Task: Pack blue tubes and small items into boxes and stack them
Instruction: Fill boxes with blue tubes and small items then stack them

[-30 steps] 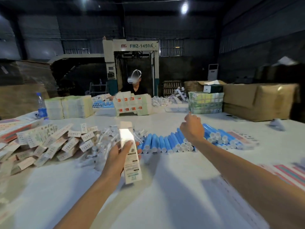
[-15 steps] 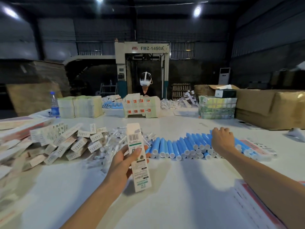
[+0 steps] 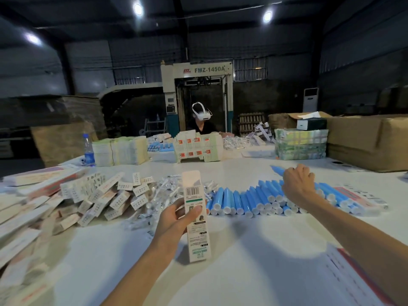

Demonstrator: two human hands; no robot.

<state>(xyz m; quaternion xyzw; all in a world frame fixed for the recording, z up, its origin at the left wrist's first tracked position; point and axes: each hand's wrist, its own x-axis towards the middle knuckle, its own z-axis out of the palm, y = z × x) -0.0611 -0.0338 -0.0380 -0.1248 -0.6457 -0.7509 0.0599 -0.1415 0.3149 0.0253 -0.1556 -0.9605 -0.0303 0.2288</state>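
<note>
My left hand (image 3: 176, 219) grips a long white box (image 3: 196, 217) upright over the white table (image 3: 254, 272), its top flap open and a barcode facing me. A row of blue tubes (image 3: 247, 200) with white caps lies across the table's middle. Above the right part of that row, my right hand (image 3: 297, 184) is curled round one blue tube (image 3: 278, 170), whose flat end sticks out to the left of the fist. Clear packets of small items (image 3: 163, 191) are heaped just left of the tubes.
A pile of small white boxes (image 3: 106, 195) spreads across the left. Flat cartons (image 3: 13, 219) lie at the far left, printed sheets (image 3: 362, 277) at the right edge. Across the table a person (image 3: 201, 120) sits behind stacked cartons (image 3: 197, 149). A water bottle (image 3: 88, 150) and brown boxes (image 3: 366, 140) stand at the back.
My right hand dropped onto the row of tubes, then lifted with one blue tube in its grip. The left hand kept the box upright and nearly still.
</note>
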